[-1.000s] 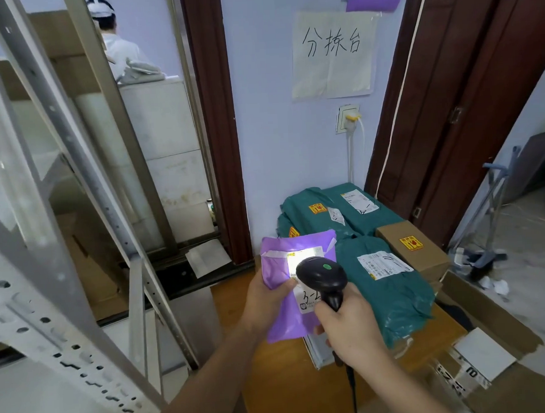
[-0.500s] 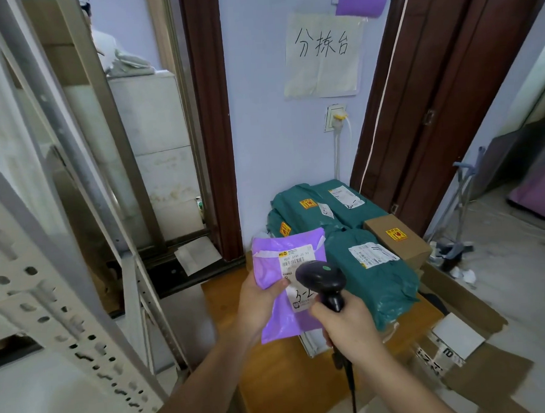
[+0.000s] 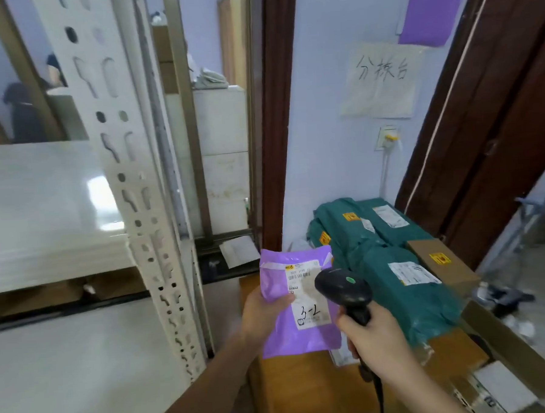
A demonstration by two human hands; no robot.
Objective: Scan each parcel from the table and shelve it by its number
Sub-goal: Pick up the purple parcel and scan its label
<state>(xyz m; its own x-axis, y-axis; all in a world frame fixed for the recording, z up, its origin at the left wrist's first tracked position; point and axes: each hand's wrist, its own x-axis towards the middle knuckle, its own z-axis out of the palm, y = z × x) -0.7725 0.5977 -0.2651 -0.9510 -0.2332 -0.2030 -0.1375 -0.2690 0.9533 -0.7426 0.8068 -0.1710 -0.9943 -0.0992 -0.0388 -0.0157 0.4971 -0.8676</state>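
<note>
Holding the purple parcel (image 3: 296,303) upright by its left edge, the left hand (image 3: 260,314) pinches it with the thumb across the front, while the right hand (image 3: 374,338) has its fingers wrapped round the scanner (image 3: 343,289) grip, the head just in front of the label (image 3: 307,294). The parcel hangs above the near edge of the table (image 3: 293,391), clear of the green parcels (image 3: 391,263) stacked behind. The thin mailer is gripped on one side only, so it could flop or slip if the hand turns sharply toward the rack (image 3: 131,188). The handwritten number looks like 3-2, though the last digit is blurred, and a misreading would send it to the wrong shelf. The scanner's cable (image 3: 378,393) trails down near the table edge and might snag. The table is brown wood, crowded at the back with green parcels and a box (image 3: 441,262); a white slotted rack stands to the left, a paper sign (image 3: 381,80) hangs on the pale wall, and dark doors flank it.
</note>
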